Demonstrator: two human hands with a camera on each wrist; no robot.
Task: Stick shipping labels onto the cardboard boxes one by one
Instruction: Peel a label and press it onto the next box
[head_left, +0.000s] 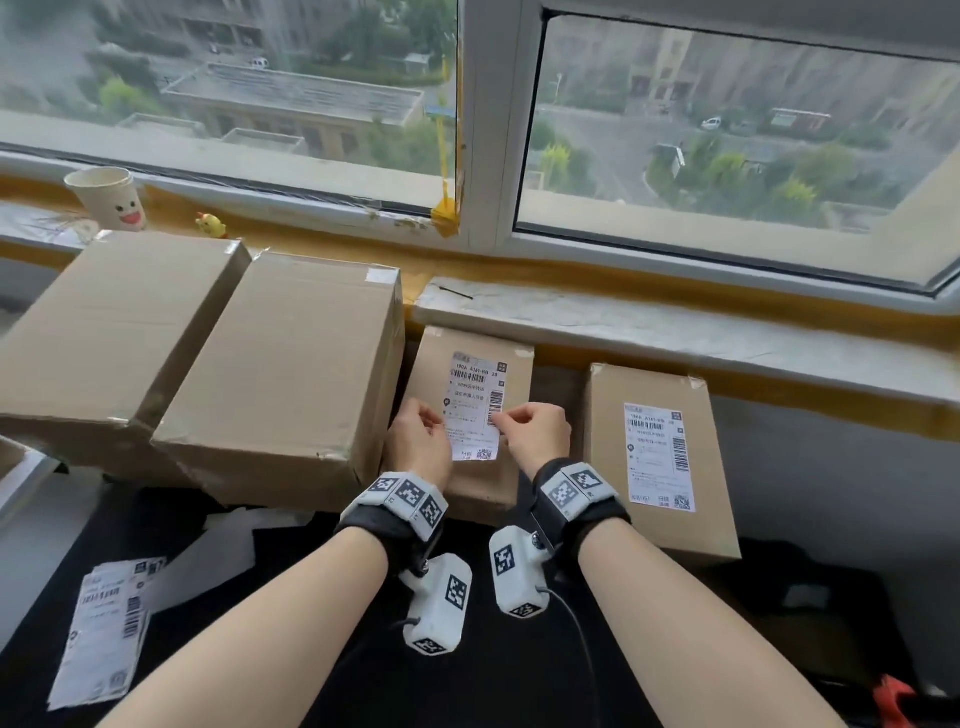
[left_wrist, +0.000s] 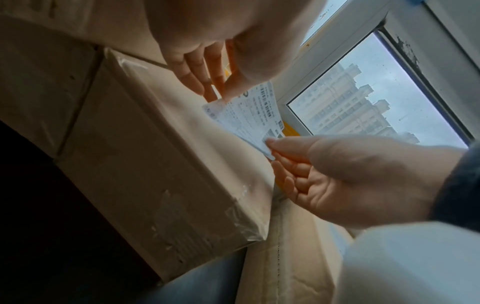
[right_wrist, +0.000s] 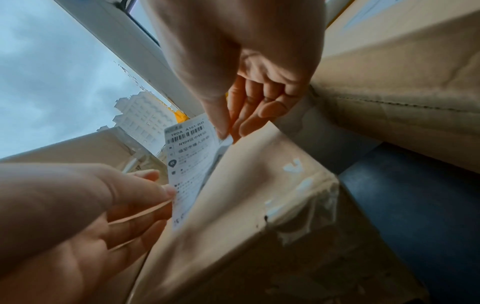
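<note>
A white shipping label (head_left: 475, 402) hangs over the top of the small middle cardboard box (head_left: 511, 470). My left hand (head_left: 423, 441) pinches the label's left edge between thumb and fingers. My right hand (head_left: 535, 431) pinches its right edge. In the left wrist view the label (left_wrist: 249, 115) stretches between my left hand (left_wrist: 207, 67) and my right hand (left_wrist: 311, 170). In the right wrist view the label (right_wrist: 192, 160) stands lifted off the box (right_wrist: 246, 205); whether its far end touches the cardboard I cannot tell. The box at the right (head_left: 608, 452) carries a label (head_left: 657, 457) on its top.
Two large unlabelled boxes (head_left: 119, 332) (head_left: 291, 374) stand side by side at the left, the nearer one touching the middle box. A stack of loose labels (head_left: 104, 623) lies on the black surface at lower left. A paper cup (head_left: 106, 197) sits on the window sill.
</note>
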